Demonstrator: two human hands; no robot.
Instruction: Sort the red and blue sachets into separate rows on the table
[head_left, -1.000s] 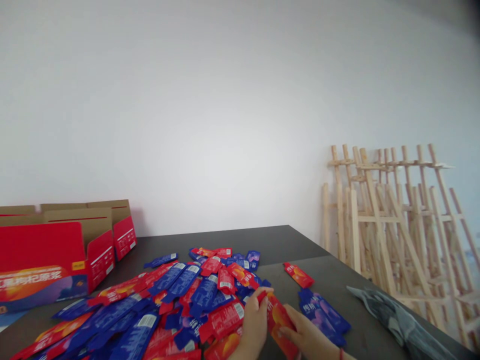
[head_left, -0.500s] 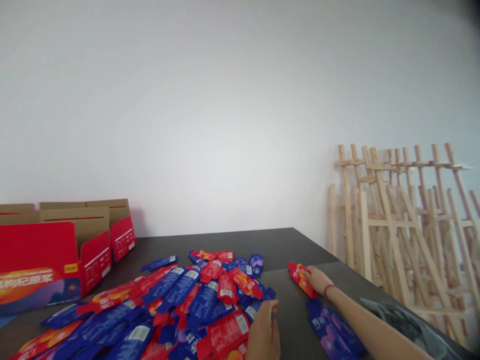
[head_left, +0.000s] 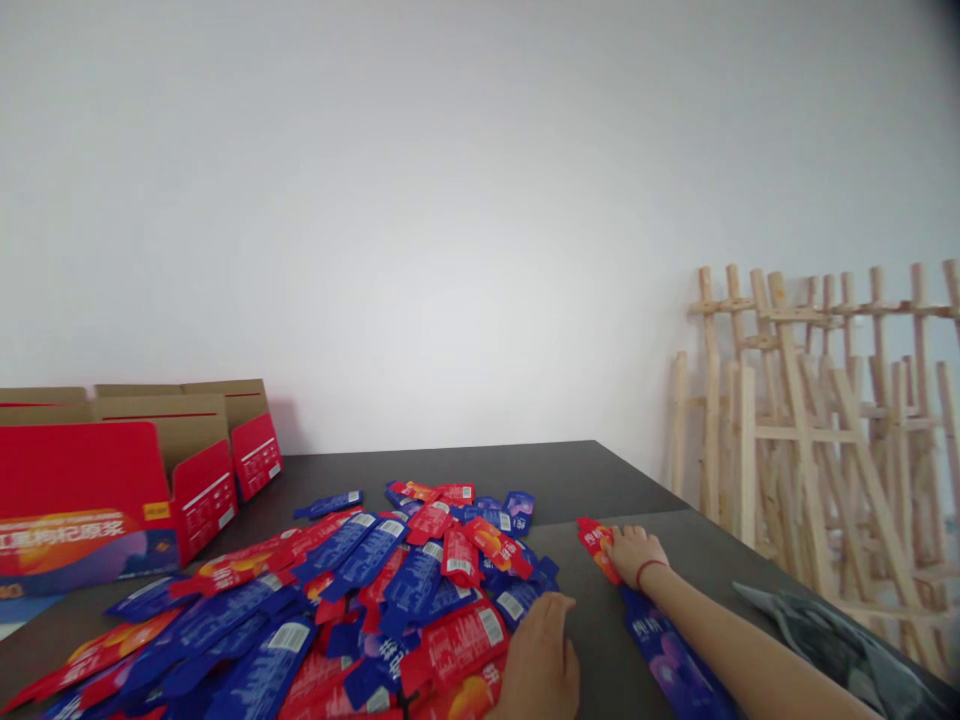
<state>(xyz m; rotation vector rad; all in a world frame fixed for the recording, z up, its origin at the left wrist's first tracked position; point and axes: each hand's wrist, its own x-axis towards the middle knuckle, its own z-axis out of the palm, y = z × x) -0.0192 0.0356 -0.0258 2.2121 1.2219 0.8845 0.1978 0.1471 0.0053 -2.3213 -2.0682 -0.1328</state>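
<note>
My right hand [head_left: 637, 556] lies on a red sachet [head_left: 598, 543] with an orange fruit print, its fingers spread over the sachet's right side. Just nearer to me, a blue-purple sachet [head_left: 671, 655] meets the red one's lower end and is partly covered by my forearm. At the bottom middle, my left hand [head_left: 541, 660] hovers by the right edge of a pile of mixed red and blue sachets [head_left: 420, 585]. Its index finger and thumb are apart, and nothing shows between them; the other fingers are hidden.
Open red cardboard boxes [head_left: 82, 470] with brown insides stand at the left on the dark table [head_left: 480, 465]. A crumpled grey translucent plastic bag [head_left: 832, 640] lies near the table's right edge. Wooden easels [head_left: 810, 430] lean against the white wall [head_left: 465, 220] beyond.
My right hand has laid the red sachet down and now spreads over it. The left hand has shifted slightly right. The view has tilted a little down and left.
</note>
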